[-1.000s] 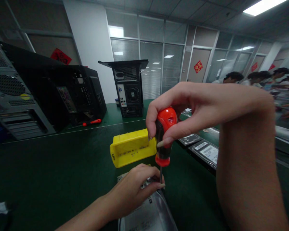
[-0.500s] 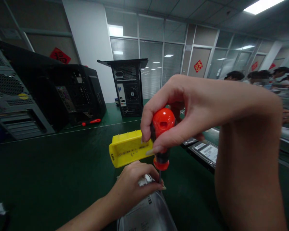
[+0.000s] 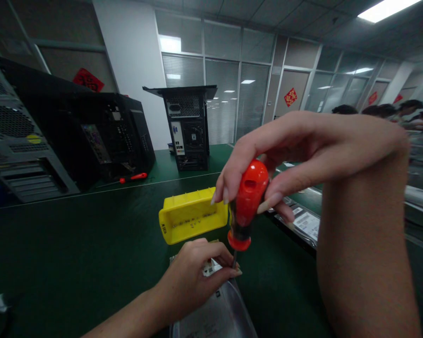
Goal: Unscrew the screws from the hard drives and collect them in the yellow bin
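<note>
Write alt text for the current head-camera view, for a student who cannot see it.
A person's right hand curls around a red-and-black screwdriver, its shaft pointing down beside the fingertips of the left hand, which rests on a silver metal unit. A yellow bin and black computer tower sit beyond.

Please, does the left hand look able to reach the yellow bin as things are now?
Probably yes: the bin is just beyond the left hand, and nothing seems to block the way, though this hand would have to leave the drive.
</note>
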Motion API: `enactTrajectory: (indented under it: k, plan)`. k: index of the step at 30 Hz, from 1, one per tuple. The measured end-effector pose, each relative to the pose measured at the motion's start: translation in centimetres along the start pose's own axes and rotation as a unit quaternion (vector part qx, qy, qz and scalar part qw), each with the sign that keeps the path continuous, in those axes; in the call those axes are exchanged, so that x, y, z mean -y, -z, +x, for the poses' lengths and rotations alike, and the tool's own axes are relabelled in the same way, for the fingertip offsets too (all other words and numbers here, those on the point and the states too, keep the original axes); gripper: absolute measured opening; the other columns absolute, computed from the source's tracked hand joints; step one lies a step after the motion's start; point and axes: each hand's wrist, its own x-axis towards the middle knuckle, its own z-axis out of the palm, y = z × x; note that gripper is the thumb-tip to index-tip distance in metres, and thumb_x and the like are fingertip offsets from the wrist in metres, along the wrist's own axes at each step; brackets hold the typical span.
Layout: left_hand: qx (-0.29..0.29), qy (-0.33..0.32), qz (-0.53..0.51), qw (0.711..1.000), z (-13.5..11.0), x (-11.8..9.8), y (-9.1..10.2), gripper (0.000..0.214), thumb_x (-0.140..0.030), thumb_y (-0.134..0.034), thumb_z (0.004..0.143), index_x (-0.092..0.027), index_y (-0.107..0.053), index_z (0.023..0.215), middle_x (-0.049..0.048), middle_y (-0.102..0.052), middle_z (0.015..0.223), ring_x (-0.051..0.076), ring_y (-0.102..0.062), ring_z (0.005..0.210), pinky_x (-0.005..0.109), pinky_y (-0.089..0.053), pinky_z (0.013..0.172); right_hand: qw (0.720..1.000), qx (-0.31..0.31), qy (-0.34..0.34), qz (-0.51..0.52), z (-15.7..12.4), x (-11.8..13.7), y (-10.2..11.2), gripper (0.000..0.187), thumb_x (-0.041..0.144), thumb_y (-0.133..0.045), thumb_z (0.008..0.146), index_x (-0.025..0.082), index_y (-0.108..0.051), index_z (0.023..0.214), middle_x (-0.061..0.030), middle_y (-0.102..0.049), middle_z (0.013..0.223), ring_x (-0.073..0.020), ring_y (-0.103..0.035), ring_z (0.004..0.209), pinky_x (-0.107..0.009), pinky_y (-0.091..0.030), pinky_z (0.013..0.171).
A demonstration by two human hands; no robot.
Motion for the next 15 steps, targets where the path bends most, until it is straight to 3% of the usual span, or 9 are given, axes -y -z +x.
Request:
enactTrajectory:
  k: [6,15]
  plan:
    - [0.007,0.007,0.0,1.0,-0.1,0.3,0.0,0.013,-0.029,-0.065,0.083,-0.018,-0.066,0.077,0.0028,-0.071,0.08,0.018,-0.063,0.074,0.027,-0.048,0.068,0.997,-0.053,0.015,-0.06,0.6,0.0,0.1,0.033,0.039,-0.058,0.079,0.023,-0.066,0.107,0.0099,-0.071,0.094,-0.0019,-0.064,0.072,-0.006,-0.042,0.053]
    - [0.016,-0.012,-0.049,0.999,0.1,0.3,-0.2,0.009,-0.023,-0.063,0.086,-0.015,-0.064,0.082,0.0021,-0.069,0.079,0.014,-0.064,0.072,0.024,-0.047,0.067,0.995,-0.075,0.032,-0.063,1.5,0.2,-0.4,0.024,0.023,-0.061,0.08,0.014,-0.06,0.102,0.0062,-0.068,0.088,-0.0028,-0.062,0.065,-0.007,-0.042,0.047]
